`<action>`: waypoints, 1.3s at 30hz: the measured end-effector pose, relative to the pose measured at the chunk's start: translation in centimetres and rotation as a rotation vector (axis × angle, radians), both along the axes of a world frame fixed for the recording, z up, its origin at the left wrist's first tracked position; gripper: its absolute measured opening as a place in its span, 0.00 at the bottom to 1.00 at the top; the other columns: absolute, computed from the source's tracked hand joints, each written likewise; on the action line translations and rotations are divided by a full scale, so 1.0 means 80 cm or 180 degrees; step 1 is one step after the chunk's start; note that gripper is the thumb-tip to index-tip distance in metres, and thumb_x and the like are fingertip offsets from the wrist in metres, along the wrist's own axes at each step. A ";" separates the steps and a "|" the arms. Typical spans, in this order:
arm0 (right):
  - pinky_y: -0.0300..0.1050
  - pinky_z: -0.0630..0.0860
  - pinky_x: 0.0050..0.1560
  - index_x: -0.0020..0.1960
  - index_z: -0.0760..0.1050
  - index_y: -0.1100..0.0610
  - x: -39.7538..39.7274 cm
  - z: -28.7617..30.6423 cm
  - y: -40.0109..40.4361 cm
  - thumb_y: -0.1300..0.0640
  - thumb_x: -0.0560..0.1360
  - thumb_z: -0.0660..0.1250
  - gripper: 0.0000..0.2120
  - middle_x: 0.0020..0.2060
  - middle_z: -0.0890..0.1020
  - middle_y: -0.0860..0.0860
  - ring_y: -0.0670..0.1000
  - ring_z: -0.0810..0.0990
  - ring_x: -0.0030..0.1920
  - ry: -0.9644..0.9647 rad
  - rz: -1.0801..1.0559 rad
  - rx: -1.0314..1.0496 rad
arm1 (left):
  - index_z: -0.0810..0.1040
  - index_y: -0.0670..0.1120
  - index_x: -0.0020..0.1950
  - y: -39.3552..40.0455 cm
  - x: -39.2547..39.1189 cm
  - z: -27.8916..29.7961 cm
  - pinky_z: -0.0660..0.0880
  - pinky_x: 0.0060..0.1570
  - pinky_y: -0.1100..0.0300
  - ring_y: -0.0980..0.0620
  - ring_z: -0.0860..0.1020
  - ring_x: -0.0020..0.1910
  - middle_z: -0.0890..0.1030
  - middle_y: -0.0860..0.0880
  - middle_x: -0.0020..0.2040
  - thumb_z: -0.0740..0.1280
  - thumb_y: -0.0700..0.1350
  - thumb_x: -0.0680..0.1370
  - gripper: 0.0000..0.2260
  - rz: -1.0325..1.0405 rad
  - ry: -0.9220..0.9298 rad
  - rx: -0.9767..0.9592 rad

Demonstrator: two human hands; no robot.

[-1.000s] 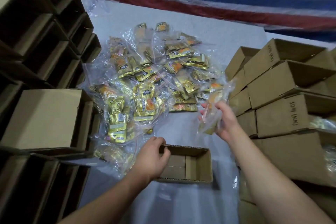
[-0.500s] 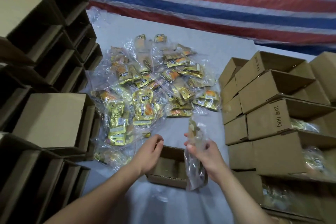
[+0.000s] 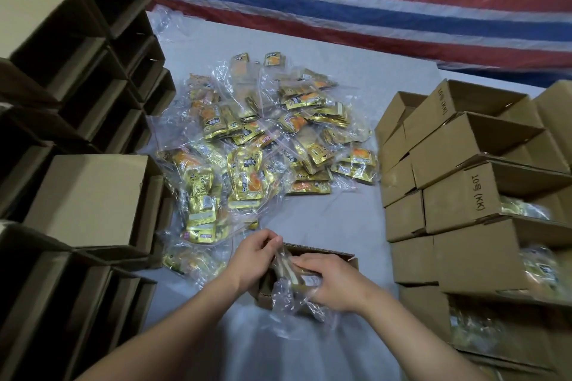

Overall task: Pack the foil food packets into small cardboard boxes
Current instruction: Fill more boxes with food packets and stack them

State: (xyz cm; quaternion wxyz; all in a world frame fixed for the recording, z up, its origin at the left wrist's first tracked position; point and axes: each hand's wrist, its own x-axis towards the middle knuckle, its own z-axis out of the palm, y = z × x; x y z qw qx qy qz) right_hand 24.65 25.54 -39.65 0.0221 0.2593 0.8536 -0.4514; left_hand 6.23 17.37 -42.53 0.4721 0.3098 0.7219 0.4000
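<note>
Left hand [image 3: 253,260] pinches the clear plastic bag of gold foil packets [image 3: 286,275] upright while right hand [image 3: 329,283], seemingly gripping it, tucks it into the small open cardboard box [image 3: 322,252].

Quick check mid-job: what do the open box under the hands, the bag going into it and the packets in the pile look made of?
Open box: matte brown corrugated cardboard.
Bag: thin clear plastic, glossy, crinkled.
Packets: shiny gold film, probably foil laminate, inside clear bags.

left hand [image 3: 253,257]: fingers curled, pinching | right hand [image 3: 332,283]: palm down, gripping
</note>
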 end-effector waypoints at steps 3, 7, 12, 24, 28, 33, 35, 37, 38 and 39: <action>0.40 0.71 0.65 0.69 0.73 0.43 -0.018 0.000 0.010 0.45 0.74 0.72 0.24 0.62 0.80 0.41 0.41 0.76 0.62 -0.0464 0.0307 0.0024 | 0.78 0.48 0.42 0.000 0.002 -0.002 0.73 0.45 0.57 0.55 0.77 0.38 0.80 0.50 0.37 0.64 0.46 0.81 0.08 0.0097 0.0008 0.0061; 0.47 0.72 0.63 0.71 0.72 0.48 -0.037 -0.010 0.020 0.51 0.75 0.69 0.25 0.62 0.79 0.50 0.53 0.77 0.62 -0.1213 0.1047 0.0559 | 0.77 0.48 0.41 0.000 0.002 -0.005 0.71 0.42 0.59 0.56 0.75 0.37 0.78 0.51 0.36 0.64 0.45 0.81 0.09 0.0115 0.0054 0.0094; 0.53 0.76 0.54 0.64 0.76 0.61 -0.061 -0.033 0.000 0.56 0.80 0.64 0.15 0.57 0.81 0.60 0.62 0.80 0.58 -0.2413 0.1820 0.1275 | 0.75 0.50 0.39 -0.007 0.007 -0.011 0.69 0.39 0.65 0.62 0.72 0.34 0.77 0.53 0.34 0.64 0.46 0.81 0.10 0.0007 0.0347 0.0255; 0.49 0.74 0.46 0.54 0.79 0.59 -0.044 -0.016 0.008 0.49 0.75 0.70 0.15 0.49 0.80 0.58 0.60 0.80 0.49 -0.1794 0.1480 0.1202 | 0.77 0.49 0.40 -0.010 0.001 -0.015 0.70 0.38 0.65 0.62 0.73 0.33 0.79 0.52 0.34 0.64 0.47 0.81 0.10 -0.0039 0.0411 0.0288; 0.43 0.70 0.39 0.43 0.78 0.56 -0.037 -0.021 0.012 0.46 0.77 0.67 0.13 0.35 0.78 0.50 0.53 0.76 0.38 -0.2252 0.0856 0.0086 | 0.77 0.49 0.40 -0.012 0.005 -0.017 0.72 0.41 0.59 0.58 0.74 0.34 0.79 0.49 0.35 0.64 0.49 0.81 0.10 -0.0047 0.0430 0.0276; 0.48 0.77 0.50 0.53 0.76 0.52 -0.040 -0.043 -0.001 0.40 0.78 0.55 0.19 0.52 0.81 0.55 0.54 0.78 0.44 -0.2990 0.0146 -0.0888 | 0.77 0.51 0.40 -0.016 0.014 -0.019 0.66 0.30 0.66 0.61 0.69 0.27 0.73 0.57 0.28 0.65 0.51 0.80 0.10 -0.0162 0.0310 0.0239; 0.44 0.70 0.51 0.61 0.76 0.54 -0.045 -0.046 -0.005 0.43 0.80 0.54 0.21 0.61 0.79 0.57 0.53 0.77 0.51 -0.2973 0.0365 -0.0723 | 0.77 0.52 0.39 -0.017 0.015 -0.019 0.67 0.30 0.66 0.61 0.69 0.28 0.73 0.57 0.28 0.65 0.51 0.80 0.10 -0.0147 0.0325 0.0256; 0.43 0.65 0.54 0.68 0.73 0.56 -0.049 -0.044 -0.010 0.45 0.81 0.54 0.22 0.68 0.75 0.58 0.54 0.75 0.60 -0.2941 0.0497 -0.0610 | 0.76 0.52 0.39 -0.019 0.015 -0.019 0.67 0.31 0.66 0.61 0.69 0.27 0.74 0.56 0.28 0.64 0.51 0.80 0.10 -0.0159 0.0361 0.0266; 0.43 0.65 0.55 0.69 0.72 0.56 -0.051 -0.042 -0.011 0.46 0.81 0.54 0.22 0.69 0.75 0.58 0.55 0.75 0.63 -0.2907 0.0532 -0.0603 | 0.76 0.52 0.39 -0.020 0.014 -0.019 0.67 0.31 0.66 0.61 0.70 0.27 0.74 0.55 0.28 0.64 0.51 0.80 0.10 -0.0147 0.0386 0.0272; 0.44 0.65 0.55 0.69 0.73 0.56 -0.053 -0.039 -0.012 0.47 0.82 0.54 0.22 0.68 0.75 0.58 0.56 0.75 0.64 -0.2848 0.0535 -0.0573 | 0.76 0.52 0.39 -0.020 0.013 -0.019 0.68 0.32 0.66 0.61 0.71 0.28 0.75 0.54 0.29 0.64 0.51 0.80 0.11 -0.0116 0.0425 0.0276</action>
